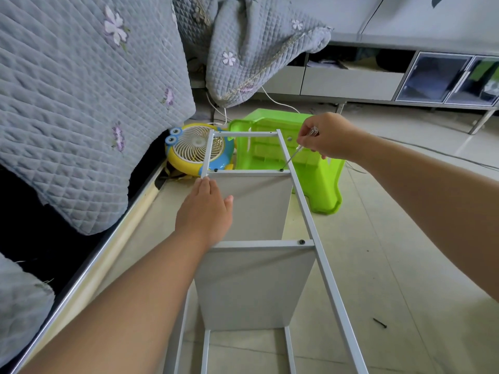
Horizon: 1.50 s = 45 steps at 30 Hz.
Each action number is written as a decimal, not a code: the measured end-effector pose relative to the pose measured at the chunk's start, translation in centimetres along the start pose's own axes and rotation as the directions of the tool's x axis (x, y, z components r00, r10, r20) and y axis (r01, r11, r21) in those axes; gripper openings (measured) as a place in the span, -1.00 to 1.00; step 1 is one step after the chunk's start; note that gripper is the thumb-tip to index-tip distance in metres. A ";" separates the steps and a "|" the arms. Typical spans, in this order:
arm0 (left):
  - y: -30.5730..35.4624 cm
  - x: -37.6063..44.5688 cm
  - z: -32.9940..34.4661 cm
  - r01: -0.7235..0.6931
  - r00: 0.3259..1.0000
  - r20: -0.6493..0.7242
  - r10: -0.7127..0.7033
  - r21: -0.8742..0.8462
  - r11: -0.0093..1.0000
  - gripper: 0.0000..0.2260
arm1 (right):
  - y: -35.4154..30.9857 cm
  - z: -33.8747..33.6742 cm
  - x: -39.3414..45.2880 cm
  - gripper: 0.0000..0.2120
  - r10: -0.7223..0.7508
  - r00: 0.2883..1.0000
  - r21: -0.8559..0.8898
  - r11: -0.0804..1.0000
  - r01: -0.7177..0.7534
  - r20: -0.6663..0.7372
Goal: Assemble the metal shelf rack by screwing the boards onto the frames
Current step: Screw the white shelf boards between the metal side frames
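A grey metal shelf frame [310, 225] lies ladder-like across the middle of the floor, with two grey boards [253, 287] standing under its crossbars. My left hand [205, 211] rests flat on the frame's left rail, fingers straight, by the far board. My right hand [328, 136] grips a clear-handled screwdriver [293, 155]. Its tip sits on a black screw [281, 170] at the right end of the far crossbar. Black screws sit at the left end of that crossbar [215, 170] and in the nearer crossbar [302, 242].
A green plastic stool [324, 184] lies tipped behind the frame. A yellow and blue fan [194, 149] sits at its left. A sofa with a grey quilted cover [81, 103] fills the left. A loose black screw [380, 323] lies on the tiles at right. A low cabinet [405, 82] lines the back.
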<state>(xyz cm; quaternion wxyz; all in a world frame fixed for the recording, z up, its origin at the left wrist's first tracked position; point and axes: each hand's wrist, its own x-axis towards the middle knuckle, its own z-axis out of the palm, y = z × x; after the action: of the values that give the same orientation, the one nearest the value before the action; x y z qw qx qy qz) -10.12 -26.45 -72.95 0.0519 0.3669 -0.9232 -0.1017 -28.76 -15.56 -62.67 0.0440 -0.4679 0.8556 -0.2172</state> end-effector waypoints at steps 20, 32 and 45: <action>0.1 0.1 0.0 0.009 1.000 -0.001 -0.009 -0.043 0.999 -0.48 | -3.8 -1.0 2.9 -0.76 0.121 0.977 -0.361 0.931 -0.051 0.175; 0.4 -0.1 -0.2 0.022 1.000 0.020 -0.021 -0.059 0.998 -0.48 | -4.6 -1.1 2.8 -0.65 0.084 0.967 -0.655 0.750 0.097 0.239; 0.4 0.1 -0.1 0.006 1.000 0.024 -0.004 -0.072 0.997 -0.49 | -3.2 -2.8 2.2 -0.60 0.340 0.887 -0.557 0.822 -0.119 0.313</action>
<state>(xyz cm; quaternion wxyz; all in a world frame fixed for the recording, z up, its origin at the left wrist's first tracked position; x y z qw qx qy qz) -10.45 -26.31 -72.77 0.0539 0.3659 -0.9186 -0.1392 -28.27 -17.91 -58.50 0.1146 -0.3872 0.9054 0.1310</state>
